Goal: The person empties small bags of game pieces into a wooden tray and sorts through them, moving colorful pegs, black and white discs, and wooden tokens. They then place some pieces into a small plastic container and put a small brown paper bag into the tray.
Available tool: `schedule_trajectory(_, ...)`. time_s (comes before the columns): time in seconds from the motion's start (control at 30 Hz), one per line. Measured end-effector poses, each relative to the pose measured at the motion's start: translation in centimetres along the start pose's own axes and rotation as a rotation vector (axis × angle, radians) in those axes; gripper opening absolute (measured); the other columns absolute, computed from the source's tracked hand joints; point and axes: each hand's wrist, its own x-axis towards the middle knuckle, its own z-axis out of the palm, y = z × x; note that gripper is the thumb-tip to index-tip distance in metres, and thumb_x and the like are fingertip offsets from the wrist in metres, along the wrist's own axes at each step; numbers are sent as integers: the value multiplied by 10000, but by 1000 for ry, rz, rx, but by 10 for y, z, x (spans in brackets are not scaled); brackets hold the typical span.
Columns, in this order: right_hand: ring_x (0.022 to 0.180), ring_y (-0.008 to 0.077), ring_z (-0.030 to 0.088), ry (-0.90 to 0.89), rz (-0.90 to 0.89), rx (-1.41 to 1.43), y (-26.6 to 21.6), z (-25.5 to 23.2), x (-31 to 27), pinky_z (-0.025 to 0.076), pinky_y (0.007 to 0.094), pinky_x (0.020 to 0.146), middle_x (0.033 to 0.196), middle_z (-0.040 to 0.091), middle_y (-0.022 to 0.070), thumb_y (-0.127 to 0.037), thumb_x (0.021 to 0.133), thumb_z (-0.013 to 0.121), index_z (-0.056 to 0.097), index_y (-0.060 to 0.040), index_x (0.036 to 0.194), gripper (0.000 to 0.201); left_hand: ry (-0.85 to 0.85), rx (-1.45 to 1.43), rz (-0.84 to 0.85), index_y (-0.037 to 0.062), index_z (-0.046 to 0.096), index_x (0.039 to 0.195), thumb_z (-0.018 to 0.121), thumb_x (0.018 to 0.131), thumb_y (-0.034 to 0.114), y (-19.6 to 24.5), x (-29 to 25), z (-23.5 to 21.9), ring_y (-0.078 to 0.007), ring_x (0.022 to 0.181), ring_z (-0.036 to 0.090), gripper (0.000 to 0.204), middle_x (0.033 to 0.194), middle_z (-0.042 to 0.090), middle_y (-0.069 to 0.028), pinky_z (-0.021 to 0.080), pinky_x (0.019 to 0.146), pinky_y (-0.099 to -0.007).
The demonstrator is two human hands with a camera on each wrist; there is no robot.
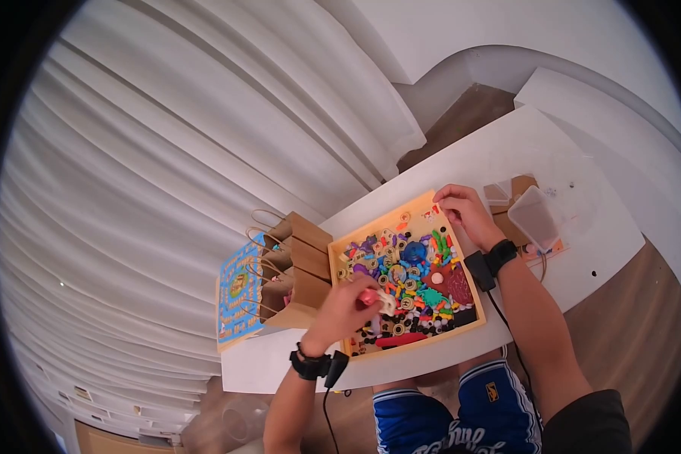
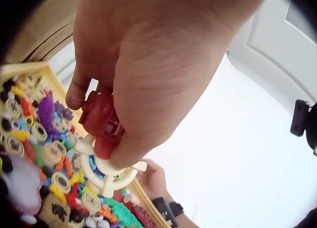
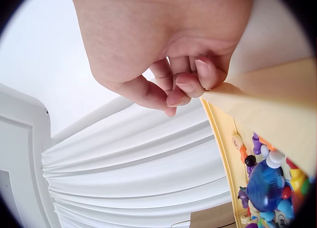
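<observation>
Nearest the left wrist camera, the left hand (image 2: pixel 148 65) pinches a red toy (image 2: pixel 97 115), a cream wheel (image 2: pixel 107 186) just below it, over the near left part of the tray (image 1: pixel 378 219) of small toys (image 1: pixel 433 296). The right hand (image 1: pixel 465 213) is at the tray's far right corner, fingers curled; whether they grip it, I cannot tell. Paper bags (image 1: pixel 308 261) stand left, a clear box (image 1: pixel 536 219) right.

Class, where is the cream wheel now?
In the left wrist view's lower left, the cream wheel is just below the red toy in the left hand.
</observation>
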Motion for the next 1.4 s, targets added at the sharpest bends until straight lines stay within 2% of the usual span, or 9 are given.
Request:
schedule_trajectory(0.07,650,25,446,2,0,-6,-1,0,0,315,199,555,767,547,-35,-58,950,589,692,-28,963,108,194,51,-19,16,669,1048,802,826,97,2,-7,-24,-363,864,687,271,946,674,-163,555,781,-400)
schedule_trajectory(0.13,650,26,443,-1,-1,-7,-1,0,0,315,199,556,766,544,-35,-58,950,587,691,-27,963,109,343,99,-182,19,664,1045,794,831,90,-4,-17,-67,-343,870,693,261,951,693,-165,560,790,-377)
schedule_trajectory(0.27,643,35,440,-8,-16,0,-5,3,-3,326,213,562,760,553,-28,-65,951,606,688,-22,933,94,507,330,-213,7,646,1001,775,843,95,-20,-18,-130,-365,821,657,222,904,677,-175,543,769,-395)
schedule_trajectory(0.5,644,38,452,3,-9,-5,-3,2,-1,335,214,563,754,558,-22,-62,947,606,689,-13,936,98,409,584,-166,-11,635,966,771,846,121,-52,-13,-184,-399,835,639,224,903,651,-179,518,731,-443)
schedule_trajectory(0.63,644,39,459,15,10,-6,-5,2,-2,342,212,564,757,565,-18,-59,943,606,690,-13,935,96,367,567,-186,-19,638,966,777,835,130,-67,-12,-184,-376,780,640,242,877,665,-183,536,729,-408)
schedule_trajectory(0.9,651,29,449,4,2,-25,-6,3,-3,322,198,560,758,537,-41,-62,955,580,691,-35,959,114,204,631,-285,11,644,1016,781,860,195,-74,-8,-184,-351,877,641,278,921,659,-150,532,790,-434)
schedule_trajectory(1.13,642,39,444,12,12,0,-8,3,-4,330,215,567,752,547,-26,-59,947,600,686,-16,935,97,311,685,-181,31,656,1011,758,863,161,-61,-3,-168,-357,1013,634,222,1042,665,-147,523,884,-456)
schedule_trajectory(1.3,644,37,443,7,2,-31,-7,2,-3,329,214,567,756,547,-26,-57,947,597,685,-19,935,97,262,638,71,29,664,1086,732,870,124,-19,11,-108,-390,1068,638,245,1091,670,-175,525,908,-478)
schedule_trajectory(1.4,659,28,443,-10,-15,-49,-4,2,-1,320,198,566,760,530,-40,-71,954,579,684,-32,956,112,73,555,71,30,663,1124,745,877,151,1,18,-58,-407,1092,635,287,1127,669,-203,528,939,-481)
